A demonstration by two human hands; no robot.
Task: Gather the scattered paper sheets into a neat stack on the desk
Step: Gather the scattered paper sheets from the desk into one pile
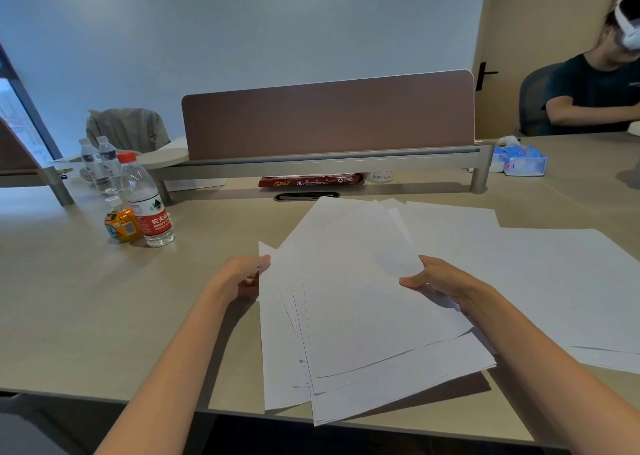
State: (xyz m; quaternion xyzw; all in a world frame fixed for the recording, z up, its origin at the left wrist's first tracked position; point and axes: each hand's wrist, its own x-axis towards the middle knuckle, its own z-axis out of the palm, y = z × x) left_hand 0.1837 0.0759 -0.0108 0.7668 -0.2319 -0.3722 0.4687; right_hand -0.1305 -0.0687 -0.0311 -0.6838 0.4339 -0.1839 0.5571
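Head view: both hands hold a fanned bundle of white paper sheets [356, 298] at the near edge of the beige tabletop [86, 298], its lower corners jutting past that edge. The left hand [244, 276] pinches the bundle's left edge, fingers curled onto it. The right hand [441, 281] clamps the right side, thumb on top, fingers hidden beneath. More loose white sheets [554, 281] lie flat on the tabletop just to the right. A red-capped clear water bottle [147, 201] and a small orange juice bottle [121, 226] stand side by side at the left.
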